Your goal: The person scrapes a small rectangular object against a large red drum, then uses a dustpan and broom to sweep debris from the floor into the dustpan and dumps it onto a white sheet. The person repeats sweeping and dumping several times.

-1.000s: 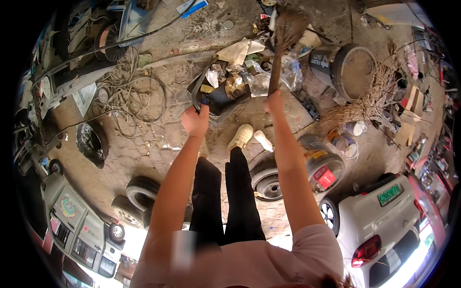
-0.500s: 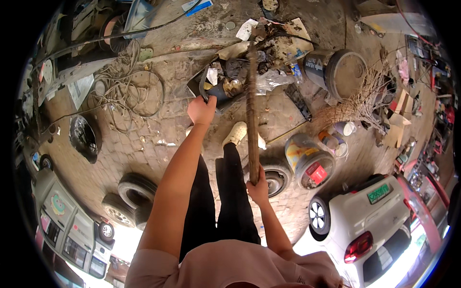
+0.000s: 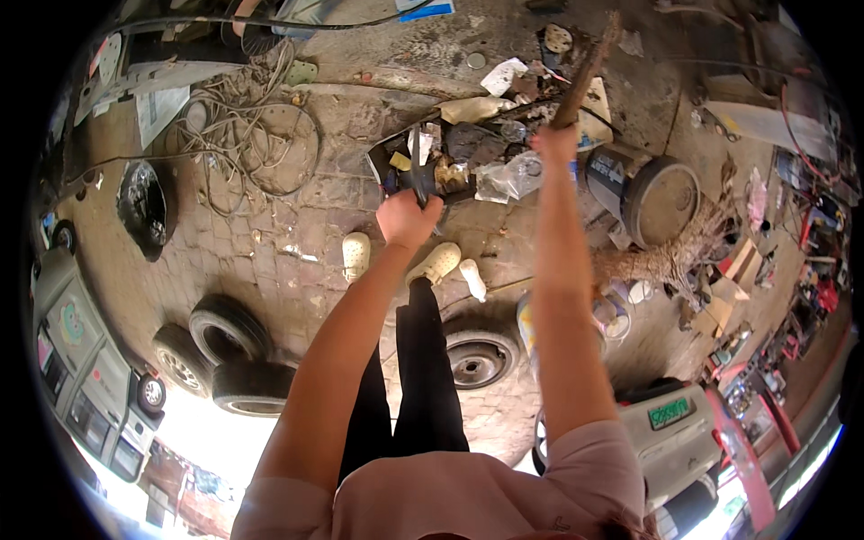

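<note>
My left hand [image 3: 409, 220] is closed round a black handle [image 3: 418, 166], part of a dark scoop-like container [image 3: 382, 165] low on the ground. Rubbish [image 3: 472, 144] lies in and around the container: dark lumps, paper scraps and crumpled clear plastic [image 3: 511, 178]. Farther right, with the arm stretched out, my right hand [image 3: 555, 144] grips a rough wooden stick [image 3: 585, 81]. The stick slants away to the far right over the litter. Its near end is hidden by my hand and forearm.
A dark bucket [image 3: 661, 202] lies tipped at right, beside a bundle of twigs [image 3: 666, 265]. Tangled cable [image 3: 225, 135] and a black basin [image 3: 144, 211] are at left. Tyres [image 3: 229, 328], a wheel [image 3: 477, 360] and a white car [image 3: 666, 441] stand nearer.
My right hand has swung far forward and right with the stick, which now points away to the far right. My left hand still grips the handle. The whole view has shifted somewhat.
</note>
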A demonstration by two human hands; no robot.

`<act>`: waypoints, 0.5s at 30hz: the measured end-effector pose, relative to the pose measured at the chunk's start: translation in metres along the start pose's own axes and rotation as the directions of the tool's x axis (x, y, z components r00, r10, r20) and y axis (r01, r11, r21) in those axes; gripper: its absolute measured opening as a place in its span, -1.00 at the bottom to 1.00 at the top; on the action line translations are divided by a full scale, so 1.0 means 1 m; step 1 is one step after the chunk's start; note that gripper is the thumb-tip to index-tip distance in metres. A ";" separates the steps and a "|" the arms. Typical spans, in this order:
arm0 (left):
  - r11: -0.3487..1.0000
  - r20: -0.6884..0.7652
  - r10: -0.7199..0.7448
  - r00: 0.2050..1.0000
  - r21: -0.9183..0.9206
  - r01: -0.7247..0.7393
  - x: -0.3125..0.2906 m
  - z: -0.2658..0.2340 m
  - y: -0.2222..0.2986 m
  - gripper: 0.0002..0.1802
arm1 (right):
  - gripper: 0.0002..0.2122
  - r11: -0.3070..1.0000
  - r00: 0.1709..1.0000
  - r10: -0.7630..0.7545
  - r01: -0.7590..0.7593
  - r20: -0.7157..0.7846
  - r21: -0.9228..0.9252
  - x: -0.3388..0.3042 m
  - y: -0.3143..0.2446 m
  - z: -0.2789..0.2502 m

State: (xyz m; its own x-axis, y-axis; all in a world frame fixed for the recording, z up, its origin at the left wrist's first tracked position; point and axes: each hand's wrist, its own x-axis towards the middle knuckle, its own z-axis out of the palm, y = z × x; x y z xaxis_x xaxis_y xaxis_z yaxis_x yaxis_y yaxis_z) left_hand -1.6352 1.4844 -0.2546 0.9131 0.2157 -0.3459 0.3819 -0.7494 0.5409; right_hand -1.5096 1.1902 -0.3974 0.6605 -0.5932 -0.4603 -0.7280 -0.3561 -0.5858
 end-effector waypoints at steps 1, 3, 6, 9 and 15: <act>0.999 -0.036 -0.051 0.998 0.001 0.051 -0.004 0.001 -0.019 -0.66 | -0.64 0.996 0.989 0.077 -0.082 0.123 0.037 -0.007 -0.046 0.011; 0.999 -0.025 0.000 1.000 -0.038 -0.001 0.000 0.006 -0.012 -0.68 | -0.88 0.922 0.935 0.245 -0.143 0.255 -0.360 0.065 -0.044 -0.009; 0.999 -0.101 0.000 0.995 -0.054 -0.005 -0.006 -0.001 -0.018 -0.70 | -0.80 0.672 0.912 0.239 0.092 0.333 -0.735 0.053 -0.035 0.002; 0.998 -0.120 0.053 0.991 -0.038 -0.058 -0.001 -0.003 -0.015 -0.69 | -0.52 0.537 0.979 -0.011 0.177 0.203 -0.825 0.001 0.044 0.013; 1.000 -0.104 0.003 0.995 -0.017 -0.005 -0.001 0.005 -0.015 -0.68 | -0.20 0.638 0.835 0.323 0.156 0.446 -0.754 -0.139 0.085 0.009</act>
State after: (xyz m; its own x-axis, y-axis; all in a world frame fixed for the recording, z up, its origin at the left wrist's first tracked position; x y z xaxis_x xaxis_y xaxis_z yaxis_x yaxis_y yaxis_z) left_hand -1.6429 1.4921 -0.2661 0.9243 0.2772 -0.2623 0.3795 -0.7396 0.5559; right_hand -1.6612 1.2484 -0.3890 0.3982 -0.2882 -0.8708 -0.5004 -0.8639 0.0571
